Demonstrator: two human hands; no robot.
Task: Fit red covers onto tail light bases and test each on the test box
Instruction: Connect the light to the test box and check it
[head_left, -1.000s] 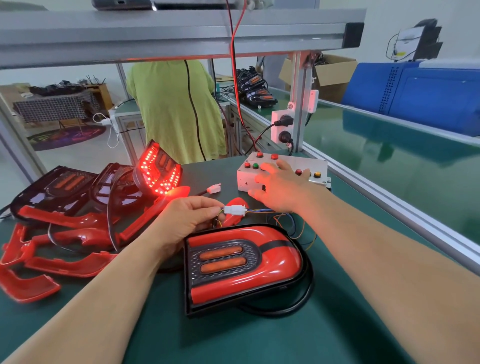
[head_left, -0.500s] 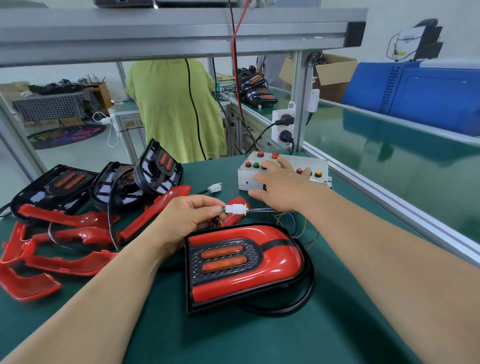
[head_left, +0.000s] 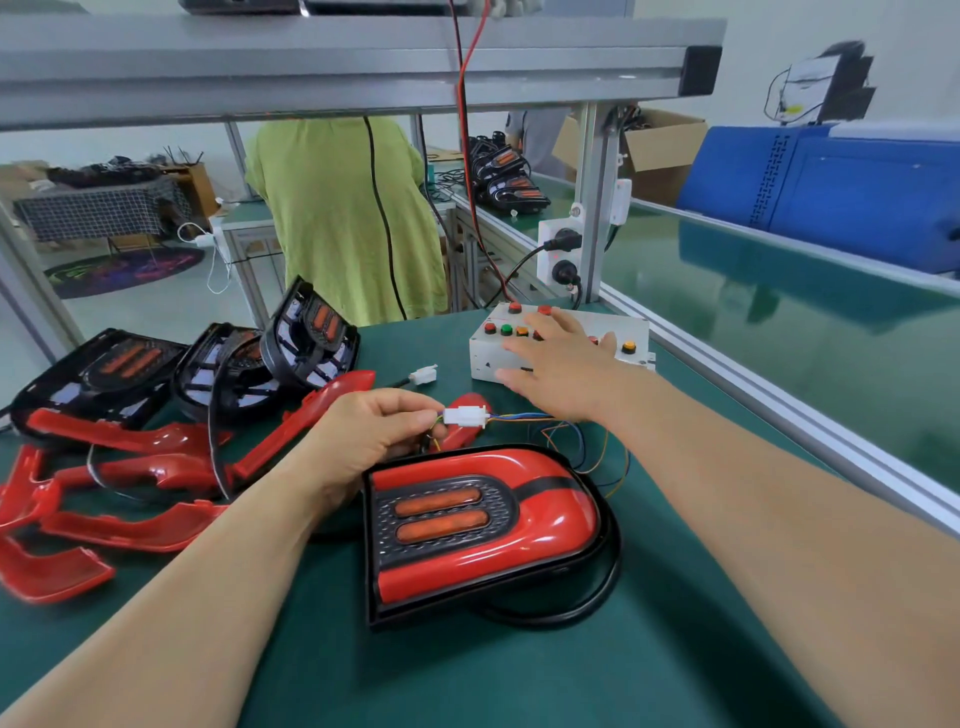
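one assembled tail light (head_left: 483, 525) lies face up on the green table (head_left: 519, 675), just on the near side of the left hand's pinch. its long axis runs left to right, the far end tipped slightly up. the rounded red end points right and the flat end with two amber bars points left. a black cable (head_left: 597, 603) loops out from under its right end. the left hand (head_left: 374, 436) pinches the wire end of one white connector (head_left: 465, 417) between thumb and forefinger; the connector sticks out to the right of the pinch, and coloured wires (head_left: 561, 431) run on from it toward the right. the right hand (head_left: 561, 369) lies flat with fingers spread on top of one white test box (head_left: 483, 358), beyond and to the right of the pinch; which button it presses cannot be told. at least seven buttons show on the box: red, green and amber. a second white connector (head_left: 423, 374) lies loose on the table just beyond the pinch. three black bases (head_left: 311, 338) stand or lean well to the left of the pinch. at least six loose red covers (head_left: 130, 527) are heaped before them, overlapping, so the exact count is uncertain. one person in a green shirt (head_left: 343, 218) stands beyond the table.
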